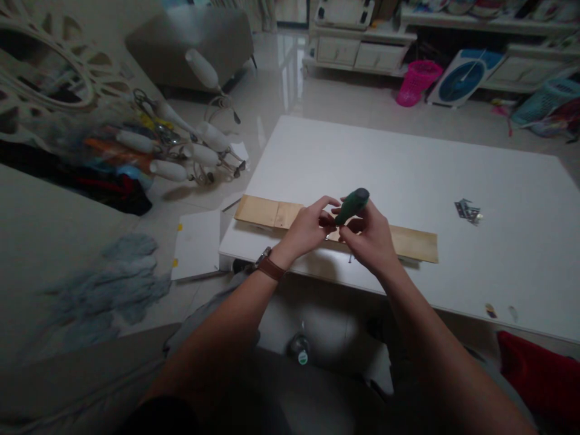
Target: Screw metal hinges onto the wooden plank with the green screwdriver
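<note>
A screwdriver with a green handle and dark end (353,204) stands tilted over a long, narrow wooden board (414,243) on the white table. My right hand (372,234) is closed around the screwdriver, thumb and fingers low on the handle. My left hand (312,226) comes in from the other side, its fingers curled in a pinch beside the lower end of the tool. What sits between those left fingertips is too small and hidden to make out. The screwdriver's tip is also hidden by the hands. A thin screw-like piece (350,258) shows at the board's near edge.
Small metal hardware pieces (468,211) lie in a pile on the white table (408,169), to the right. Two little objects, one brownish (490,310), rest near its front edge. Left on the floor are a lamp with several white shades (199,154) and a white panel (196,246).
</note>
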{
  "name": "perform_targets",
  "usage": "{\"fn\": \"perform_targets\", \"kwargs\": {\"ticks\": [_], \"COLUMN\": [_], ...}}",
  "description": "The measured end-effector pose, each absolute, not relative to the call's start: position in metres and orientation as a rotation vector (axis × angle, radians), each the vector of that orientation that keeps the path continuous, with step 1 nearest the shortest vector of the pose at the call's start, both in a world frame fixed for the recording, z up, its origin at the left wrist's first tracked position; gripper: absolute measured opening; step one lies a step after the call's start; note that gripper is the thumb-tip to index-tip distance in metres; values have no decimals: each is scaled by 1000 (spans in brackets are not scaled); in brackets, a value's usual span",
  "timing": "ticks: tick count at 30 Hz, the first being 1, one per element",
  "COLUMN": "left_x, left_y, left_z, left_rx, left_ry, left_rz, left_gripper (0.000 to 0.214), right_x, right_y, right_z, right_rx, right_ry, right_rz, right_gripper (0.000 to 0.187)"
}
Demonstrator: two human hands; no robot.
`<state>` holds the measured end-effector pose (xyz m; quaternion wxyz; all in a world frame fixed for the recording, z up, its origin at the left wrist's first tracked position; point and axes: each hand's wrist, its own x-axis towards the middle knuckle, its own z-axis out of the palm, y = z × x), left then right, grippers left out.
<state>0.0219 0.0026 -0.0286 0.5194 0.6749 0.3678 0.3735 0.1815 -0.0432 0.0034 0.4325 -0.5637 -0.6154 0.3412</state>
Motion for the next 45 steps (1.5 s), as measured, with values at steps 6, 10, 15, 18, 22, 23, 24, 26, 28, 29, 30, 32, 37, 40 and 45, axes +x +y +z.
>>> {"fn": "perform_targets", "kwargs": {"ticks": [6,10,15,18,22,23,24,26,28,29,30,32,37,40,45], "left_x": [22,22,22,22,23,23,24,24,23,23,23,23,24,23,22], "left_y": [3,3,3,3,2,3,3,3,4,4,4,3,3,4,4], "left_z": [-30,-29,-27,-26,-28,-29,-30,-31,-33,-33,-33,-32,-29,-30,-30], "left_rx": [1707,1752,1728,1687,1629,1623,1620,1618,1623,1630,1640,1669,1724,1730,1640], "left_ry": [900,934,952,944,914,907,900,884,868,869,876,906,953,961,921], "left_rz": [906,925,941,935,920,919,917,919,927,932,936,937,944,957,930], "left_gripper": [36,28,32,34,35,35,36,36,39,39,39,37,28,30,36], "right_x": [182,181,180,179,179,179,179,179,180,180,180,180,180,180,179], "right_y": [-42,-41,-42,-43,-43,-43,-43,-43,-43,-42,-42,-42,-40,-40,-43], "right_z": [3,2,6,6,4,4,4,3,3,3,3,2,1,3,4], "right_rx": [-1434,-1464,-1443,-1422,-1418,-1420,-1421,-1412,-1404,-1405,-1409,-1428,-1462,-1461,-1407], "right_ry": [-1524,-1510,-1518,-1536,-1508,-1494,-1483,-1471,-1468,-1469,-1470,-1477,-1493,-1499,-1503], "right_rz": [798,778,812,802,831,837,842,847,843,839,832,812,779,787,823], "right_gripper": [35,33,34,39,41,39,38,36,36,36,37,38,35,36,41]}}
